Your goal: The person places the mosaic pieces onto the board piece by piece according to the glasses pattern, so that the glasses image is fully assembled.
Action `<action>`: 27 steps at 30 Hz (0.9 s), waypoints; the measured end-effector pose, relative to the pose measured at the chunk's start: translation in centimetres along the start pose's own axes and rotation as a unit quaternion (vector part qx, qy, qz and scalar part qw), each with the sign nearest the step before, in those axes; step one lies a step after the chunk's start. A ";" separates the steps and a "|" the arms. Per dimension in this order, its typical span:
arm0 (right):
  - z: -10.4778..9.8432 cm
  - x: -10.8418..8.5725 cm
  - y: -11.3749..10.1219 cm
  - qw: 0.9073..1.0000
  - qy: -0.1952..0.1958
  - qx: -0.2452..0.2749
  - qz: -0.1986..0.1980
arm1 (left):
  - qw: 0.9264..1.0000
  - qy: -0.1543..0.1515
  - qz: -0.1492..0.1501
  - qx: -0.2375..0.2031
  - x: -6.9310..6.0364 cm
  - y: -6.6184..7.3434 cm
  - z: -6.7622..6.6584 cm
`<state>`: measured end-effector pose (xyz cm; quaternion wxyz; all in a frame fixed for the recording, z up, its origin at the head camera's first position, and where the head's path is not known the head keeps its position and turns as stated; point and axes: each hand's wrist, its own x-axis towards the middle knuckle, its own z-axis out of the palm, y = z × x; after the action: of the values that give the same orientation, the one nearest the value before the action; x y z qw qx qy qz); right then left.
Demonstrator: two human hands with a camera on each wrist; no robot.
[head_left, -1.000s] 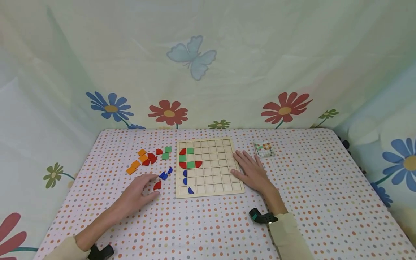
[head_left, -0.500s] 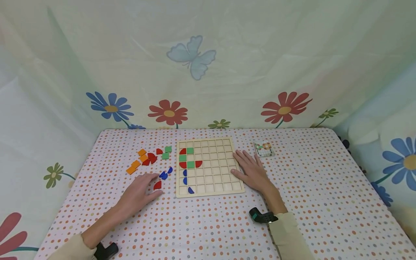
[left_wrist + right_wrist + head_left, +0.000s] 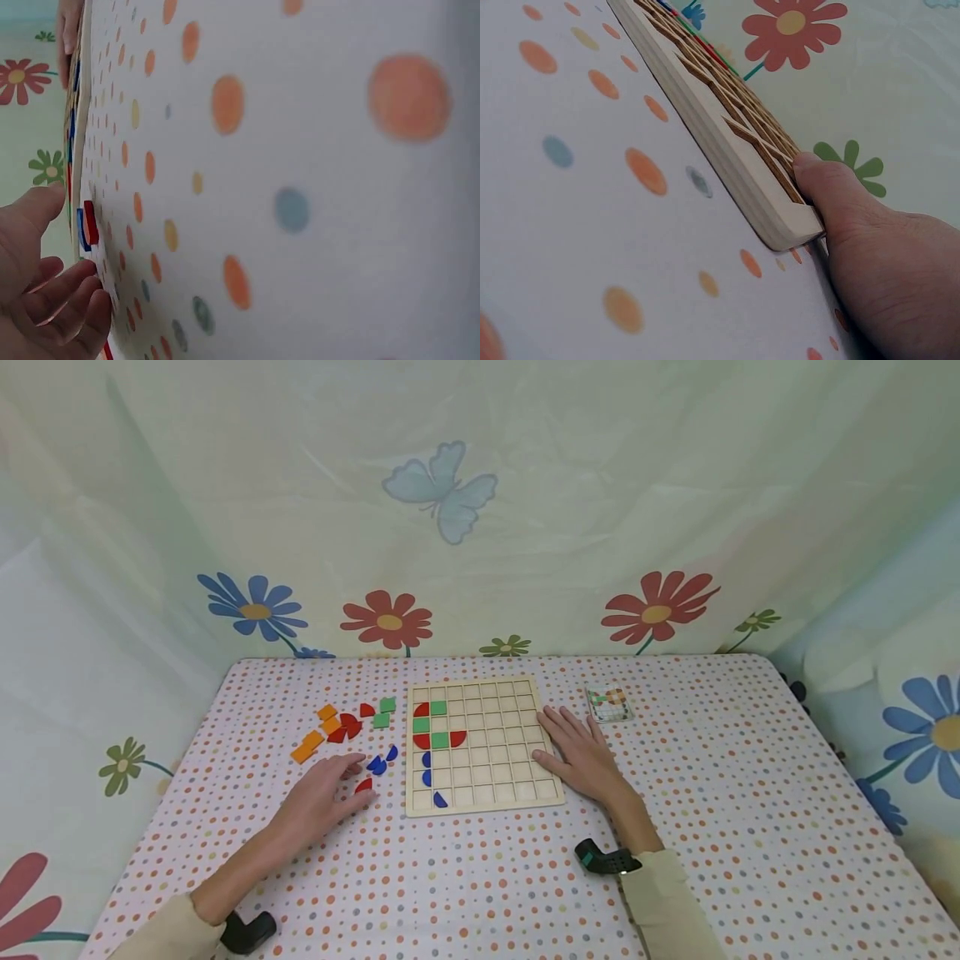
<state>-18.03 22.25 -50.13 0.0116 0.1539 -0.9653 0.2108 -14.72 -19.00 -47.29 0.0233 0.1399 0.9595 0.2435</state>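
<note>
My left hand (image 3: 318, 797) hovers low over the cloth left of the wooden grid board (image 3: 487, 811), thumb apart from loosely bent fingers. A red quarter-circle tile (image 3: 364, 785) lies between thumb and fingertips, partly hidden by the thumb; no grip on it shows. Several blue half-circle tiles (image 3: 380, 767) lie just beyond the fingers. In the left wrist view, the red tile (image 3: 91, 223) appears past the spread thumb. My right hand (image 3: 581, 753) rests at the board's right edge with fingers extended, its thumb (image 3: 64, 45) side toward the board. Red, green and blue tiles (image 3: 440, 799) occupy cells at the board's left.
Orange square tiles (image 3: 331, 725), red quarter-circles (image 3: 352, 724) and green squares (image 3: 382, 720) lie loose left of the board. A small patterned card (image 3: 611, 708) sits beyond my right hand. A flowered curtain (image 3: 510, 527) rises behind the dotted tablecloth (image 3: 510, 885).
My left hand has shifted slightly; its thumb has moved up and now covers part of the red quarter-circle, and its fingertips have drawn back from the blue tiles. The right hand stays still.
</note>
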 end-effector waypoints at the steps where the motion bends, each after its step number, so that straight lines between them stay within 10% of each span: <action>1: 0.0 0.0 0.0 1.000 0.000 0.000 0.000 | 1.000 -0.002 -0.006 -0.007 0.2 -0.1 -0.1; 8: 0.5 0.1 0.1 1.000 0.004 -0.005 -0.002 | 1.000 -0.004 -0.007 -0.027 2.4 -0.2 -1.2; 27: 0.1 0.1 0.1 1.000 0.004 -0.011 0.003 | 0.989 -0.013 0.103 0.106 8.2 -0.4 -1.0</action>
<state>-18.15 22.25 -50.23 0.0170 0.1503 -0.9678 0.2011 -22.79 -17.52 -46.40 -0.0041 0.2432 0.9598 0.1397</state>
